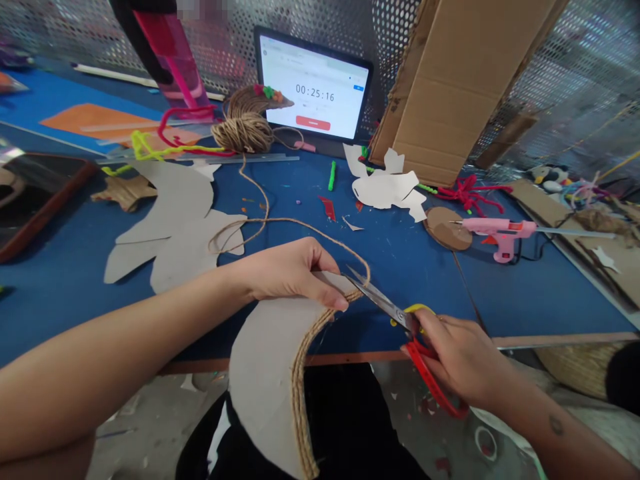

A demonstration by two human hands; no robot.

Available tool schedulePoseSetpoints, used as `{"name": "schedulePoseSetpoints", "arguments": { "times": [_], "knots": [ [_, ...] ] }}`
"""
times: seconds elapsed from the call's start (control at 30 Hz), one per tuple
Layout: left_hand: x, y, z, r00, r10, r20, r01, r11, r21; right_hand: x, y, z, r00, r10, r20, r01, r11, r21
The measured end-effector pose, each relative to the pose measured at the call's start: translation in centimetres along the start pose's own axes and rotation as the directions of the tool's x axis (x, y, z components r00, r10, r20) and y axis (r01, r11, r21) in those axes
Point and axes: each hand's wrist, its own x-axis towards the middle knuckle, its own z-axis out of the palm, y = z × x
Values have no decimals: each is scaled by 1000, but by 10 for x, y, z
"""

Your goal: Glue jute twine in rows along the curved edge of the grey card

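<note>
Crescent of cardboard (265, 373) at 6 o'clock, held up over table edge, twine (325, 233) glued along its curve, loose loop trailing toward 12 o'clock; left hand (290, 270) clamped on crescent tip; right hand (460, 357) closed on scissors (385, 301), blades at twine. Judged step: trimming edging; next move calls for blades closing on strand. Glue gun (503, 233) at 3 o'clock

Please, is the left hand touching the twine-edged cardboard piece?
Touching. The head view shows the left hand gripping the upper end of the twine-edged cardboard piece.
</note>
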Motion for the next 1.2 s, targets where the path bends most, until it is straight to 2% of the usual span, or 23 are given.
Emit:
{"name": "schedulePoseSetpoints", "arguments": {
  "times": [0.2,0.37,0.63,0.87,0.97,1.2],
  "knots": [
    [0,0,0,1000,0,-3,0,1000,-6,-1,1,1,999,8,54,-8,1000,5],
    [0,-1,-1,1000,-19,-20,18,999,-46,5,-4,-12,985,116,124,-139,971,193],
    [0,0,0,1000,7,10,-6,998,-70,12,-6,-20,957,172,232,-222,951,214],
    [1,0,1,1000,-6,0,6,999,-54,10,-1,-14,977,95,191,-141,958,248],
    [1,0,1,1000,-14,1,14,999,-50,9,-2,-14,981,86,176,-124,969,213],
    [1,-1,0,1000,-2,7,2,1000,-21,10,-3,-12,960,81,267,-122,982,143]
  ]
}}
